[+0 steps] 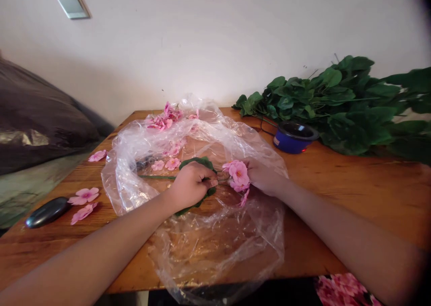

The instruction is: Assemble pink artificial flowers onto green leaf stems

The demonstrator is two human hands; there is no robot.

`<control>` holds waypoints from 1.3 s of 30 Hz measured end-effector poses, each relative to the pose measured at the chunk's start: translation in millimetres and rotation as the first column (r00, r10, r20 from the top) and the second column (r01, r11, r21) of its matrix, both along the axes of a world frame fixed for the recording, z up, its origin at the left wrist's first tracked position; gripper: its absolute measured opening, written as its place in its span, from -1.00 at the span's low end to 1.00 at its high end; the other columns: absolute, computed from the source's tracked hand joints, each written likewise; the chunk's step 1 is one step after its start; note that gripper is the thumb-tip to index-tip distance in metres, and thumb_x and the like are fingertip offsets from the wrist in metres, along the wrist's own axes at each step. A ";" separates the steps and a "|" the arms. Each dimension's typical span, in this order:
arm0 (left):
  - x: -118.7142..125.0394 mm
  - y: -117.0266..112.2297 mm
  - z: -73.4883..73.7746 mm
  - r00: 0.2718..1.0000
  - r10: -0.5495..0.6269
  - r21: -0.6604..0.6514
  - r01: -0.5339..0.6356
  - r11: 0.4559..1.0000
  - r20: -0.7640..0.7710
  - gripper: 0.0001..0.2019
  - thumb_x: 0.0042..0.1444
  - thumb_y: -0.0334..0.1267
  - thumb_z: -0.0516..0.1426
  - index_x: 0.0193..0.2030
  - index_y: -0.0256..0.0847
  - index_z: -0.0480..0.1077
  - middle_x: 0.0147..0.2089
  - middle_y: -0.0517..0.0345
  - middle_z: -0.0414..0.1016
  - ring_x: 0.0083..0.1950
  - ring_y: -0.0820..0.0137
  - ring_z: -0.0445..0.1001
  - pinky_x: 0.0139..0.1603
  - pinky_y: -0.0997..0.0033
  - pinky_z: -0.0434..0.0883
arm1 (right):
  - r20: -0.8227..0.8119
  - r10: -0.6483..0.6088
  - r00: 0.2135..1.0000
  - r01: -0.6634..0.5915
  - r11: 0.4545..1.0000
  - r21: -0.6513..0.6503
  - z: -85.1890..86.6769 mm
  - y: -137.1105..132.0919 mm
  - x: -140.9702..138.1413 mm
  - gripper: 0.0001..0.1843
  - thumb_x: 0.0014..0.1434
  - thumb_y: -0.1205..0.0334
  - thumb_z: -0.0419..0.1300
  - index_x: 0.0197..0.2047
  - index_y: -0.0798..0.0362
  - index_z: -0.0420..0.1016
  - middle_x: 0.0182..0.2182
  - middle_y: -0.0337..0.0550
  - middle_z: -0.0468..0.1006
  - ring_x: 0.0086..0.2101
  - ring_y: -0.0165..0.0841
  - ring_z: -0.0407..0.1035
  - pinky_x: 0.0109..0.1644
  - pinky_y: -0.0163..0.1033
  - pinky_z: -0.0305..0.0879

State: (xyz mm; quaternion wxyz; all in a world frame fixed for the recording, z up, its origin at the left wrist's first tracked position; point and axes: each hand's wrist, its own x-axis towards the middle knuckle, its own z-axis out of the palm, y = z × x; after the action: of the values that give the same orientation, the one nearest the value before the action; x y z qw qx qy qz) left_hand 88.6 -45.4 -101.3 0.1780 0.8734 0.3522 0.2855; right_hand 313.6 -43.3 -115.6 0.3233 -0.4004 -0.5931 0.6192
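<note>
My left hand [191, 183] is closed round a green stem with leaves [198, 163] over a clear plastic bag [202, 234] spread on the wooden table [353, 194]. The stem's thin end [156, 177] sticks out to the left. My right hand [264, 177] is closed on the pink flower cluster [238, 175] at the stem's other end. The two hands are close together, with the flowers between them.
Loose pink petals lie at the bag's far end [166, 117], inside it [168, 163] and on the table's left side [84, 196]. A black oval object [47, 212] lies near the left edge. A blue bowl-shaped device [293, 137] and a pile of green leaves [346, 104] sit at the back right.
</note>
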 end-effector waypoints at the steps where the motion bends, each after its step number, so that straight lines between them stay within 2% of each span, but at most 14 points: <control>1: 0.1 -0.1 0.2 1.000 -0.001 0.003 0.001 1.000 -0.003 -0.84 0.06 -0.47 0.19 -0.48 -0.20 0.53 -0.42 0.15 0.59 -0.34 0.37 0.48 -0.20 0.35 0.36 | -0.004 0.001 1.000 -0.001 1.000 -0.006 -0.3 0.2 0.2 -0.88 -0.15 0.39 0.14 -0.49 0.06 0.48 -0.60 -0.30 0.41 -0.56 -0.45 0.22 -0.46 -0.32 0.11; 6: -0.2 -0.3 0.3 1.000 -0.004 0.017 0.004 1.000 -0.011 -0.84 0.07 -0.44 0.18 -0.48 -0.20 0.53 -0.43 0.14 0.59 -0.35 0.36 0.48 -0.19 0.32 0.36 | -0.013 0.008 1.000 -0.008 1.000 -0.002 0.0 2.0 0.8 -0.81 -0.14 0.39 0.16 -0.40 0.07 0.53 -0.57 -0.28 0.44 -0.55 -0.45 0.22 -0.45 -0.32 0.13; 11: -1.8 0.2 -1.9 1.000 -0.020 0.027 0.020 0.999 0.002 -0.85 0.07 -0.45 0.18 -0.46 -0.20 0.53 -0.40 0.13 0.60 -0.33 0.36 0.49 -0.18 0.33 0.37 | 0.019 0.007 1.000 -0.008 0.999 0.032 -1.7 3.6 1.4 -0.92 -0.14 0.40 0.16 -0.50 0.07 0.46 -0.58 -0.29 0.42 -0.53 -0.44 0.23 -0.43 -0.31 0.15; 15: -2.3 1.1 -2.2 0.999 -0.002 0.009 0.001 1.000 0.037 -0.84 0.08 -0.46 0.16 -0.45 -0.21 0.53 -0.40 0.13 0.60 -0.31 0.36 0.49 -0.20 0.36 0.38 | 0.001 0.029 1.000 -0.029 0.999 0.025 2.1 2.4 -0.4 -0.96 -0.09 0.35 0.18 -0.54 0.07 0.40 -0.61 -0.30 0.37 -0.57 -0.48 0.16 -0.47 -0.33 0.08; 20: -2.8 0.7 2.0 0.993 0.011 -0.062 -0.003 0.998 0.117 -0.87 0.12 -0.41 0.18 -0.42 -0.22 0.52 -0.38 0.14 0.59 -0.32 0.40 0.50 -0.23 0.42 0.38 | -0.120 0.045 0.992 -0.044 0.999 0.007 8.1 1.7 -3.0 -0.93 -0.06 0.30 0.26 -0.44 0.06 0.43 -0.63 -0.35 0.28 -0.59 -0.50 0.07 -0.49 -0.33 -0.02; 24: -4.2 -1.1 4.4 0.990 -0.006 -0.079 0.017 0.997 0.143 -0.85 0.17 -0.36 0.16 -0.41 -0.23 0.51 -0.38 0.13 0.58 -0.32 0.42 0.50 -0.24 0.45 0.37 | -0.272 0.086 0.958 -0.107 0.992 -0.064 4.7 5.0 -2.2 -0.86 -0.05 0.31 0.28 -0.33 0.06 0.48 -0.65 -0.40 0.20 -0.61 -0.52 0.00 -0.51 -0.34 -0.11; 26: -4.6 -1.3 4.1 0.990 -0.006 -0.076 0.017 0.997 0.142 -0.85 0.17 -0.37 0.16 -0.41 -0.24 0.51 -0.38 0.13 0.57 -0.32 0.42 0.49 -0.23 0.45 0.37 | -0.296 0.090 0.951 -0.117 0.990 -0.073 1.9 6.9 -1.3 -0.82 -0.04 0.33 0.29 -0.29 0.06 0.49 -0.64 -0.40 0.19 -0.60 -0.53 0.00 -0.51 -0.35 -0.11; 35: -2.8 1.1 -0.7 0.994 -0.015 -0.050 0.021 0.999 0.110 -0.86 0.14 -0.42 0.18 -0.41 -0.24 0.54 -0.39 0.13 0.58 -0.33 0.41 0.48 -0.24 0.46 0.36 | -0.185 0.026 0.982 -0.025 1.000 0.006 -2.0 8.7 -1.6 -0.91 -0.02 0.29 0.28 -0.36 0.05 0.53 -0.67 -0.40 0.18 -0.60 -0.51 0.02 -0.47 -0.35 0.05; 39: -2.2 1.2 -1.2 0.994 0.000 -0.050 0.005 0.999 0.105 -0.87 0.12 -0.43 0.19 -0.42 -0.24 0.54 -0.39 0.13 0.59 -0.32 0.40 0.49 -0.23 0.45 0.36 | -0.110 -0.010 0.994 0.015 0.999 0.045 3.1 4.0 -4.1 -0.93 -0.06 0.25 0.29 -0.45 0.04 0.51 -0.66 -0.36 0.28 -0.58 -0.48 0.10 -0.44 -0.33 0.12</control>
State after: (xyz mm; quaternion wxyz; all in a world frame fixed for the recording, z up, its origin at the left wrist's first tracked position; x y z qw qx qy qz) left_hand 86.4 -44.2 -102.6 0.2184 0.8529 0.3482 0.3220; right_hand 309.5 -39.3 -112.6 0.3683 -0.3619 -0.5861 0.6244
